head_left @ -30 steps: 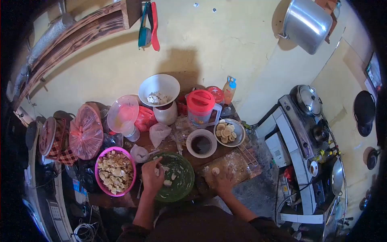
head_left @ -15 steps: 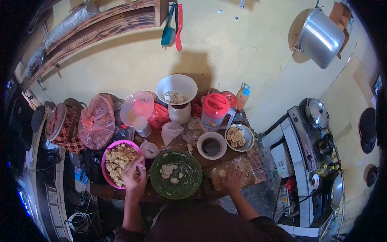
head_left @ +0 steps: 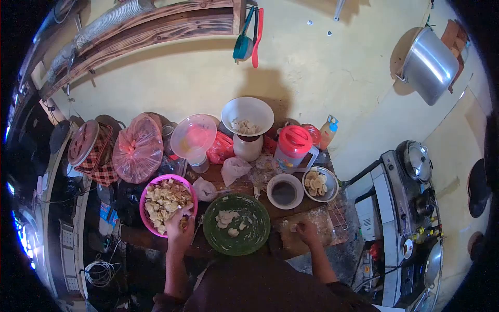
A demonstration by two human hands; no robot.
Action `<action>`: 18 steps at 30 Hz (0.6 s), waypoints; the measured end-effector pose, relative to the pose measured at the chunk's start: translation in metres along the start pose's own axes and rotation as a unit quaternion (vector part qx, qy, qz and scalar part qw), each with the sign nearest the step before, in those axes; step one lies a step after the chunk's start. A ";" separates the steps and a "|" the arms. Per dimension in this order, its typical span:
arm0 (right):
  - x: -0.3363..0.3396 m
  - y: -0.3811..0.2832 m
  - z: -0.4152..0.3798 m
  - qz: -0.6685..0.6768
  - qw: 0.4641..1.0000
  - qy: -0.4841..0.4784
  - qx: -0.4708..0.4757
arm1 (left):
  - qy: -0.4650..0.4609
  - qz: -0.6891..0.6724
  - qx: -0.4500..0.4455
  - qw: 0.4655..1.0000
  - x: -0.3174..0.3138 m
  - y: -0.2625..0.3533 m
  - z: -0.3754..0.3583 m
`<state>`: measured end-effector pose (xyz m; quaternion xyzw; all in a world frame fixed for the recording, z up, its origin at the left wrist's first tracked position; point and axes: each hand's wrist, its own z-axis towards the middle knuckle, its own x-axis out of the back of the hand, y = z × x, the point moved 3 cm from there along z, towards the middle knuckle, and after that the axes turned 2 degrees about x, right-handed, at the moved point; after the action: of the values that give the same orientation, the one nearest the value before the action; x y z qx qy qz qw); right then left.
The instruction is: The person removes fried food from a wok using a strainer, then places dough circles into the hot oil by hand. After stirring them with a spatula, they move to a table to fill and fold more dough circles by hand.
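Observation:
A pink bowl (head_left: 146, 208) heaped with pale and brown diced pieces (head_left: 167, 200) stands at the left. My left hand (head_left: 181, 229) reaches over its near right rim, fingers curled together among the pieces; what they hold is hard to make out. At the right, my right hand (head_left: 307, 232) pinches the edge of a small flat dough disc (head_left: 293, 228) over a floury wooden board (head_left: 321, 221). Between my hands sits a green basin (head_left: 252, 242), smeared white, with several lumps of dough (head_left: 226, 219) in it.
Behind the board are a bowl of dark liquid (head_left: 284, 192) and a metal bowl of round pale slices (head_left: 315, 183). A red-lidded pitcher (head_left: 294, 151), a white bowl on a jar (head_left: 248, 112) and a tied plastic bag (head_left: 138, 151) line the back. A stove (head_left: 397, 182) stands right.
My right hand has gone from lying flat and spread on the board beside the dough disc to pinching it. My left hand stays at the pink bowl. The whole view has shifted slightly.

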<state>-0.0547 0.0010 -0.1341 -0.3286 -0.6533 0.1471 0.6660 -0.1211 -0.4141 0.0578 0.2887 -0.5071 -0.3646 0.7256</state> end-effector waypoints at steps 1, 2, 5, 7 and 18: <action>0.000 0.003 0.003 0.045 0.999 -0.001 -0.012 | 0.002 0.002 0.002 1.000 -0.003 -0.004 0.000; -0.002 0.004 0.005 0.091 0.996 -0.001 -0.024 | -0.011 -0.023 -0.005 1.000 -0.010 -0.012 -0.001; 0.004 -0.015 0.011 0.100 0.994 0.001 -0.045 | -0.069 -0.019 0.035 0.997 -0.037 -0.034 -0.005; -0.012 0.013 0.021 0.056 0.998 0.006 -0.008 | -0.175 -0.046 0.019 0.983 -0.069 -0.047 -0.012; 0.005 -0.057 -0.013 -0.023 0.991 0.122 0.045 | -0.305 0.189 -0.052 0.932 -0.201 -0.089 -0.048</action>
<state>-0.0549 -0.0411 -0.0935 -0.2983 -0.5675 0.1202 0.7580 -0.1414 -0.2972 -0.1333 0.0246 -0.7296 -0.3166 0.6056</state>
